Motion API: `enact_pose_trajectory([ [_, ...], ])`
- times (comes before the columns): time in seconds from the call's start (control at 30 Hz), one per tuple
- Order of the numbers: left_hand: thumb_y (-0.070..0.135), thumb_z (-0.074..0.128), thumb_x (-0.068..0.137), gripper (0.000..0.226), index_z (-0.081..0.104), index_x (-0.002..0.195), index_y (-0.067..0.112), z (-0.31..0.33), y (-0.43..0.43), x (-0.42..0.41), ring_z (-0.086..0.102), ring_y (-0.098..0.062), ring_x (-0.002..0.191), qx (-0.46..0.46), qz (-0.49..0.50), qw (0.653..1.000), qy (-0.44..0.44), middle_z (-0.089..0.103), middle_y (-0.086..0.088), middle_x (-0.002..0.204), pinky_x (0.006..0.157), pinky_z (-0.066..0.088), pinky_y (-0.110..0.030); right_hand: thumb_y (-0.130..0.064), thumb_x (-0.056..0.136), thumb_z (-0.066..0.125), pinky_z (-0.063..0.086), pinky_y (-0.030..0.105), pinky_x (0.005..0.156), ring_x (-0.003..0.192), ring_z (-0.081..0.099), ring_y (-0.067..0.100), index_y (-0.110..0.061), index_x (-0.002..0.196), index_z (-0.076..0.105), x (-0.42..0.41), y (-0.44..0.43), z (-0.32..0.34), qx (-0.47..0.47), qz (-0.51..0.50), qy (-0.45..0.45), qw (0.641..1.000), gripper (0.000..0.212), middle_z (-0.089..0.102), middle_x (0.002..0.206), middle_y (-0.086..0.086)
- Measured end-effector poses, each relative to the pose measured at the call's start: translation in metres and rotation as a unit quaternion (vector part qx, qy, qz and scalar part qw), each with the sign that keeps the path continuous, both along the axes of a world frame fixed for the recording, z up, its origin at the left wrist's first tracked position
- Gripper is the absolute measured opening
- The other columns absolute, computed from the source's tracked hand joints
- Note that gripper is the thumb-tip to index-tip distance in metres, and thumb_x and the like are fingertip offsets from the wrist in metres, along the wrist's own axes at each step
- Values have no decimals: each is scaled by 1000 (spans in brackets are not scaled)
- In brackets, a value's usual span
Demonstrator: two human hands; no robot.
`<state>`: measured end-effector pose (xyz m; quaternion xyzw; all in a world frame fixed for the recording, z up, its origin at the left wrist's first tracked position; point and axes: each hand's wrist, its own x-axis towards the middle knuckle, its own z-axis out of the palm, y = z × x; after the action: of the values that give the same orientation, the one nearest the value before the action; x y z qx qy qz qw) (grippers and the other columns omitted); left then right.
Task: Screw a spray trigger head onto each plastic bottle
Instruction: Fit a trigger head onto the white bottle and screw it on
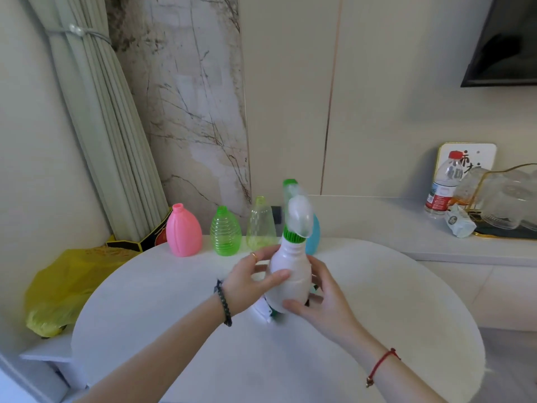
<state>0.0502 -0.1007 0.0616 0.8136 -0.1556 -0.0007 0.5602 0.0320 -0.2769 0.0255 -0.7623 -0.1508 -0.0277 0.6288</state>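
One head-worn wide-angle camera looks forward and down. It sits close above the round white bench (151, 301). The far wall (377, 97) fills the upper frame.

Table (151, 330): near half bare, wide passage on left and right flanks. Centre blocked by white bottle (289, 282), held off the surface between left hand (247, 282) and right hand (322, 303). Small parts lie under it, partly hidden. Far edge closed by a row: pink bottle (183, 231), green ribbed bottle (225, 232), pale yellow bottle (261, 225), blue bottle (315, 237), narrow gaps between. Yellow bag (61, 289) crowds the left side, off the table.
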Motion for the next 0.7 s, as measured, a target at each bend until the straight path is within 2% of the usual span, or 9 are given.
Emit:
enact_pose_trajectory([
  [0.1, 49, 64, 70, 43, 46, 109, 46, 20, -52, 36, 56, -10, 108, -11, -27, 999, -16, 57, 9, 120, 90, 47, -25, -12, 63, 81, 52, 20, 74, 101, 55, -6, -46, 111, 42, 27, -37, 21, 15, -68, -21, 997, 70, 56, 115, -20],
  [0.2, 33, 63, 80, 43, 45, 118, 27, 27, -106, 77, 53, -19, 114, -27, -37, 999, -18, 56, -3, 123, 102, 42, -37, -8, 62, 81, 52, 19, 69, 100, 56, 1, -37, 112, 42, 61, -79, 29, 26, -122, -20, 992, 70, 57, 111, -13],
  [0.3, 32, 57, 85, 47, 41, 128, 19, 18, -148, 114, 48, -21, 120, -8, -49, 999, -1, 53, -6, 130, 106, 37, -40, -11, 61, 82, 50, 14, 59, 97, 56, 6, -31, 116, 40, 95, -113, 24, 10, -169, -5, 986, 72, 57, 106, -9],
  [0.43, 41, 52, 86, 54, 34, 135, 26, -6, -182, 154, 53, -20, 108, 12, -49, 997, 60, 49, -6, 133, 93, 42, -30, -17, 60, 83, 46, 24, 72, 100, 58, 17, -27, 121, 42, 135, -146, 1, -42, -198, 24, 979, 74, 59, 110, -2],
  [0.57, 42, 49, 87, 54, 31, 135, 28, -38, -198, 181, 51, -18, 108, 28, -43, 995, 87, 48, -4, 134, 91, 41, -28, -19, 60, 84, 48, 33, 82, 101, 56, 19, -28, 120, 42, 163, -163, -26, -69, -191, 53, 978, 74, 58, 114, 0],
  [0.7, 39, 51, 87, 52, 33, 134, 27, -59, -206, 196, 54, -20, 107, -12, -30, 995, 91, 50, -4, 132, 92, 45, -31, -20, 59, 83, 51, 43, 89, 104, 56, 18, -34, 118, 41, 180, -167, -46, -47, -196, 66, 977, 74, 57, 113, -7],
])
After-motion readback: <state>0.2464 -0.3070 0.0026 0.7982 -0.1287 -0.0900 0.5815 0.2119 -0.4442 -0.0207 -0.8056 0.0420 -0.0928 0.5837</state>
